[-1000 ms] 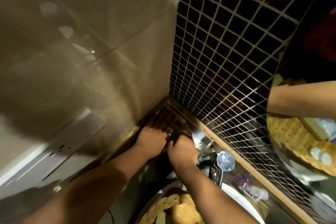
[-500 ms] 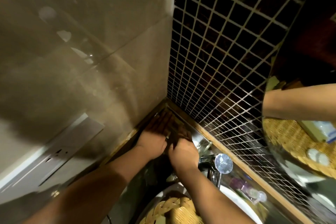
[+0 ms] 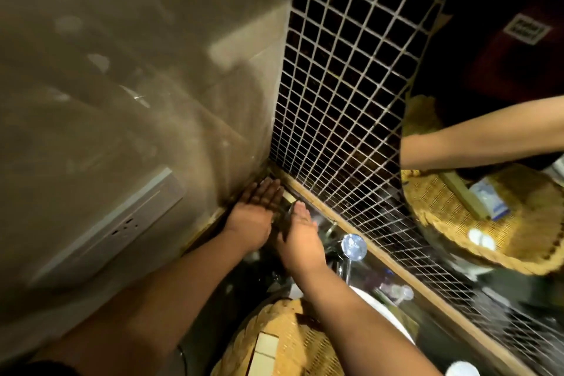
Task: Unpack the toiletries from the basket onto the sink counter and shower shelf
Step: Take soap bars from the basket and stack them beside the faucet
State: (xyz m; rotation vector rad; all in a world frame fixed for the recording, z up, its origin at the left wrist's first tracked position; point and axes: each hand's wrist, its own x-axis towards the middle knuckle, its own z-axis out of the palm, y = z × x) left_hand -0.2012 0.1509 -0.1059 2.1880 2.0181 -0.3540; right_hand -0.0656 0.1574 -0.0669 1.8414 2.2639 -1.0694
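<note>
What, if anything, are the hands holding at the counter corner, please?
Cannot be told: the left hand and right hand lie open-fingered around something dark and blurred.

Faucet point(image 3: 351, 249): tiled corner behind-left filled by both hands point(image 3: 253, 220); wicker basket point(image 3: 283, 342) blocks the near side; small bottle point(image 3: 399, 291) lies just right; mirror point(image 3: 488, 131) beyond.

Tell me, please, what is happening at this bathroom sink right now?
A person is reaching both hands into the counter corner behind the tap. The left hand lies flat against the wall; the right hand is open beside it. What sits between them is too dark to identify. The wicker basket below holds a pale box.
</note>
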